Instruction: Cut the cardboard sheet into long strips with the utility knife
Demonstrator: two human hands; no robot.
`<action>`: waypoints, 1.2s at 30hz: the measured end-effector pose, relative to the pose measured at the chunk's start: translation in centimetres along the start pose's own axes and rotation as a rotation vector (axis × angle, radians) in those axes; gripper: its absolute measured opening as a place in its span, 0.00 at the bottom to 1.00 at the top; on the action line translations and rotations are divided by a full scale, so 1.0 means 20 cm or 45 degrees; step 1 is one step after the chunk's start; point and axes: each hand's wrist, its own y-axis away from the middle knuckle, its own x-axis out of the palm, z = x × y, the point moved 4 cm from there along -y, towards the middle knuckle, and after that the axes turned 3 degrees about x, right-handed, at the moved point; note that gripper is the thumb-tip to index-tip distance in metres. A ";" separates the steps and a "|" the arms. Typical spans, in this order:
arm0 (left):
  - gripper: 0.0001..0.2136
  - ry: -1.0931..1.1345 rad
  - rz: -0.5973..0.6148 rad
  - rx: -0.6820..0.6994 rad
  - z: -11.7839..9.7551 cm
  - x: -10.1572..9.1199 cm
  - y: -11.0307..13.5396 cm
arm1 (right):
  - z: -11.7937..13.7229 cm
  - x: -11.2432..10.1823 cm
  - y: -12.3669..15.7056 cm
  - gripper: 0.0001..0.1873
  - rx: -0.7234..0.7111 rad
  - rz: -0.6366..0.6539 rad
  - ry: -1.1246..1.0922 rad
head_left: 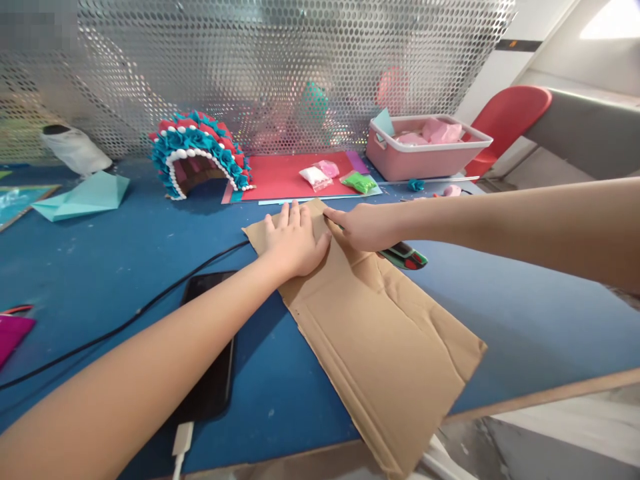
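A creased sheet of brown cardboard (pixel 380 333) lies slantwise on the blue table (pixel 130 247), its near corner reaching past the front edge. My left hand (pixel 295 243) rests flat on its far part, fingers spread, pressing it down. Beside it, my right hand (pixel 367 223) is closed around a utility knife (pixel 407 256); the green, black and red handle end sticks out below the palm. The blade is hidden, and the index finger points along the cardboard near its far edge.
Beneath my left forearm lies a black phone (pixel 205 387) with a white cable; a black cord (pixel 140 310) runs alongside. Farther back are a blue-and-red flowered arch (pixel 200 143), red paper (pixel 280 177) with small clay packets, and a pink basket (pixel 425 160). A perforated metal panel (pixel 280 73) stands behind.
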 end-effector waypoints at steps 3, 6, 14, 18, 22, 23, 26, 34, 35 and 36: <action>0.37 0.005 -0.004 -0.004 0.00 0.01 0.00 | 0.00 0.00 0.01 0.40 0.031 -0.007 0.171; 0.37 -0.001 -0.005 -0.006 0.01 0.01 0.00 | 0.01 0.00 0.02 0.40 0.055 0.015 0.260; 0.37 -0.035 -0.005 -0.005 0.00 0.01 0.00 | 0.00 0.02 0.00 0.42 0.113 0.131 0.333; 0.37 -0.029 0.013 -0.011 0.00 0.00 0.00 | 0.00 0.03 0.00 0.44 0.156 0.155 0.382; 0.37 -0.013 0.023 -0.023 0.00 0.00 0.00 | -0.01 0.04 0.01 0.43 0.157 0.173 0.429; 0.37 -0.010 0.021 -0.023 0.00 0.00 0.00 | -0.01 0.04 0.01 0.43 0.149 0.175 0.431; 0.37 -0.012 0.022 -0.022 0.00 0.01 0.00 | -0.02 0.06 0.00 0.42 0.101 0.168 0.419; 0.37 -0.012 0.044 -0.037 0.01 0.01 0.00 | -0.02 0.06 0.03 0.42 0.093 0.169 0.414; 0.37 -0.003 0.047 -0.039 0.01 0.00 0.00 | -0.02 0.06 0.04 0.42 0.094 0.167 0.403; 0.37 0.005 0.046 -0.041 0.01 0.00 0.00 | -0.02 0.06 0.04 0.42 0.095 0.165 0.390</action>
